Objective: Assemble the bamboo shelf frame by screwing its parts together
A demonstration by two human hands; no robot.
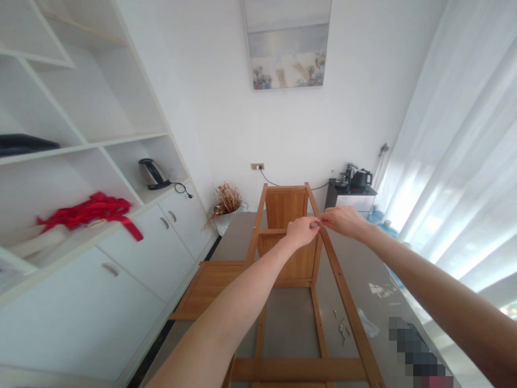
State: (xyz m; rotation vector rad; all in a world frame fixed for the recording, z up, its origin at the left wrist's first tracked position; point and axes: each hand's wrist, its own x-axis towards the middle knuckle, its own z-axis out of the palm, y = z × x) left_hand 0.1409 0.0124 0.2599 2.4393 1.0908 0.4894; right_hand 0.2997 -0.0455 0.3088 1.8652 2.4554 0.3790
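Observation:
A wooden frame point(339, 280) with slim rails and brown panels stands on the grey table. Both my hands meet at its right-hand rail, near the joint with a crosspiece. My left hand point(302, 231) has its fingers pinched together at the inner side of that rail. From the right, my right hand point(343, 220) is closed at the same spot, fingertips on the rail. Whatever small piece sits between the fingertips is too small to make out. Several screws point(342, 328) lie on the table, right of the frame's lower part.
A separate wooden panel point(214, 285) lies left of the frame. A clear plastic bag point(368, 323) rests on the table point(291, 323). White cabinets point(137, 275) line the left side. Behind stand a dried plant point(228, 199) and a tea stand point(349, 199); curtains hang right.

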